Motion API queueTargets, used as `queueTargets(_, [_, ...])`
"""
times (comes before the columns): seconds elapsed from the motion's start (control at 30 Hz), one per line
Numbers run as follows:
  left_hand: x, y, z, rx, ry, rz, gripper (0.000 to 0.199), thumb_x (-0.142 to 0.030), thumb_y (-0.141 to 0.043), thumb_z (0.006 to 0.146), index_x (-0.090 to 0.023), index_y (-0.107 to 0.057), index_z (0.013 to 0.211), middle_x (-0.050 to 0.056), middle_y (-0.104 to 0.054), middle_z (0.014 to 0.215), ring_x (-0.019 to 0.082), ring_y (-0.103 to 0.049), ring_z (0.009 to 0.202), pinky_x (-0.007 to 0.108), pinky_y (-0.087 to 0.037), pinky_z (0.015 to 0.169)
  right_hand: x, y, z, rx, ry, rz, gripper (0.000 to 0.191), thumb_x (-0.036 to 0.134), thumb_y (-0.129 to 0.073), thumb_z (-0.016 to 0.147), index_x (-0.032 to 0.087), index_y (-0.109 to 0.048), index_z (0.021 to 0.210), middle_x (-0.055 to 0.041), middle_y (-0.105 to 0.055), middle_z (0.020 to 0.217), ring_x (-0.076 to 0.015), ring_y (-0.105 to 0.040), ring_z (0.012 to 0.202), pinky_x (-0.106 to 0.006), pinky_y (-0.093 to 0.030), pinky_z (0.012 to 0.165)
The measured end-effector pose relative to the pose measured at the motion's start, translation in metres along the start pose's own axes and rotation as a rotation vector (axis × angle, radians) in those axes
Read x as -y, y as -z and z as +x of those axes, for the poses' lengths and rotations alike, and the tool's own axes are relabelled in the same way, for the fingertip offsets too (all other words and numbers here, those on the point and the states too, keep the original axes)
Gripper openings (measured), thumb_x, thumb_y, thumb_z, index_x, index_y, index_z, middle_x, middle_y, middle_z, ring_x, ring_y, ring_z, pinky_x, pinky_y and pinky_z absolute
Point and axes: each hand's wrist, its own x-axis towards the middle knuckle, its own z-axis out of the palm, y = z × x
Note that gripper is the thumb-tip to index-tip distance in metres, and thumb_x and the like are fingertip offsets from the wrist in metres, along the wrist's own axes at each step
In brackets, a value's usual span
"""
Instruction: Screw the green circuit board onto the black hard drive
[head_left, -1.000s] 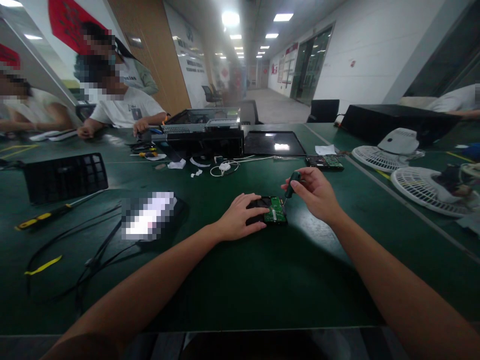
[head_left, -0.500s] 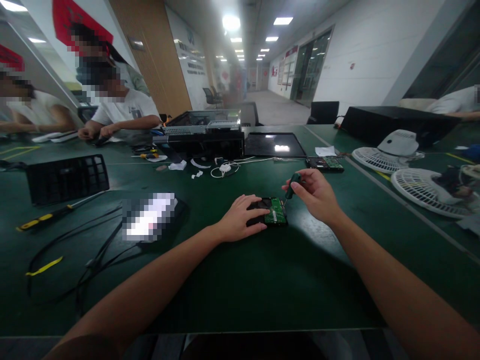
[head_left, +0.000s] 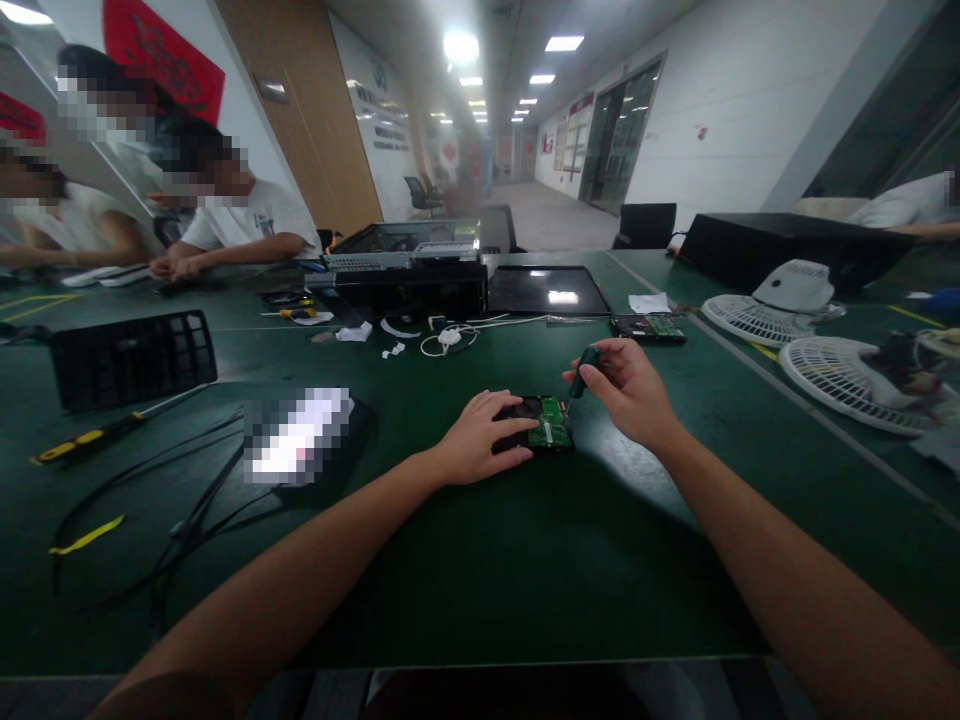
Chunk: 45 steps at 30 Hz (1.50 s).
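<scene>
A hard drive (head_left: 550, 424) lies on the green table with its green circuit board facing up. My left hand (head_left: 480, 438) holds it from the left, the thumb along the near edge and the other fingers spread over the top. In my right hand (head_left: 628, 385) is a screwdriver (head_left: 584, 372) with a dark green handle, gripped between thumb and fingers. Its thin shaft slants down to the drive's right end. The exact spot the tip touches is too small to make out.
Left of the drive are a blurred-out bright device (head_left: 300, 435), black cables (head_left: 202, 510), a yellow-black screwdriver (head_left: 86, 440) and a black panel (head_left: 135, 360). A second hard drive (head_left: 649, 328), an open computer case (head_left: 409, 285) and white fan grilles (head_left: 847, 380) lie farther off. People sit across the table.
My hands, the hard drive and the screwdriver look almost unmoved. At the far left, one person's head has shifted left, and the seated person's hands have moved slightly.
</scene>
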Motion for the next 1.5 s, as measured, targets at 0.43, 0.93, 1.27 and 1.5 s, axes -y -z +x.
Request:
queueTargets(0.43, [0.000, 0.000, 0.000, 0.012, -0.006, 0.004, 0.051, -0.052, -0.068, 0.100, -0.034, -0.062, 0.147, 0.009, -0.048, 0.159, 0.037, -0.040, 0.152, 0.065, -0.028, 0.126, 0.003, 0.001, 0.000, 0.078, 0.053, 0.005, 0.039, 0.045, -0.072, 0.096, 0.028, -0.046, 0.119, -0.0066, -0.071, 0.113, -0.0229, -0.075, 0.100, -0.046, -0.062, 0.093])
queueTargets(0.93, [0.000, -0.001, -0.001, -0.005, -0.012, 0.011, 0.050, -0.051, -0.069, 0.100, -0.036, -0.061, 0.148, 0.008, -0.050, 0.159, 0.038, -0.040, 0.152, 0.066, -0.028, 0.126, 0.007, 0.005, -0.002, 0.127, 0.127, -0.140, 0.044, 0.042, -0.066, 0.101, 0.034, -0.065, 0.144, -0.0043, -0.073, 0.114, -0.0206, -0.070, 0.094, -0.042, -0.058, 0.089])
queueTargets(1.27, [0.002, -0.002, -0.001, -0.004, -0.015, 0.018, 0.050, -0.051, -0.068, 0.100, -0.033, -0.062, 0.146, 0.009, -0.050, 0.157, 0.037, -0.040, 0.152, 0.064, -0.028, 0.127, 0.016, 0.003, -0.003, 0.097, 0.060, -0.004, 0.038, 0.045, -0.059, 0.105, 0.030, -0.069, 0.139, -0.0078, -0.076, 0.125, -0.0218, -0.074, 0.100, -0.043, -0.060, 0.091])
queueTargets(1.5, [0.003, -0.003, 0.000, -0.005, -0.019, 0.019, 0.050, -0.052, -0.068, 0.100, -0.033, -0.063, 0.146, 0.009, -0.051, 0.157, 0.037, -0.041, 0.151, 0.065, -0.029, 0.126, 0.013, -0.001, -0.002, 0.022, 0.051, -0.061, 0.028, 0.045, -0.072, 0.097, 0.025, -0.072, 0.116, -0.0066, -0.077, 0.107, -0.0208, -0.076, 0.091, -0.037, -0.061, 0.078])
